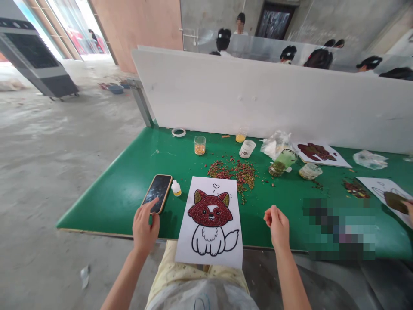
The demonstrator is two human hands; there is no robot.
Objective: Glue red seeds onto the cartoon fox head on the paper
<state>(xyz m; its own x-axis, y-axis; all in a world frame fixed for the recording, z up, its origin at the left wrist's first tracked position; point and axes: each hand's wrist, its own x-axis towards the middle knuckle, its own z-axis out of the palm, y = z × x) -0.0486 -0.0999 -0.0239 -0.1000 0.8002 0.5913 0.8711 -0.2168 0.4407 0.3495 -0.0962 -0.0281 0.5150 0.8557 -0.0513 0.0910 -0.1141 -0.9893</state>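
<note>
My left hand [145, 227] is open at the table's front edge, its index finger stretched onto the dark screen of a smartphone [157, 192]. My right hand [278, 224] is closed just over the edge, fingertips pinched; what they hold, if anything, is hidden. Between my hands lies a paper sheet [185, 241] with a cartoon fox, overhanging the edge. Dark red beans fill the fox's head [211, 211] and greenish ones its ears; the body is bare outline. A small white dropper bottle [176, 188] stands beside the phone. Loose red and green beans [232, 171] are scattered beyond the sheet.
Across the green table [122, 172], a jar of orange pieces [200, 146], a tipped clear jar [247, 149], a greenish jar [284, 162] and a tape roll [178, 132] stand before a white partition [258, 94]. Another person's hand [409, 210] works at right.
</note>
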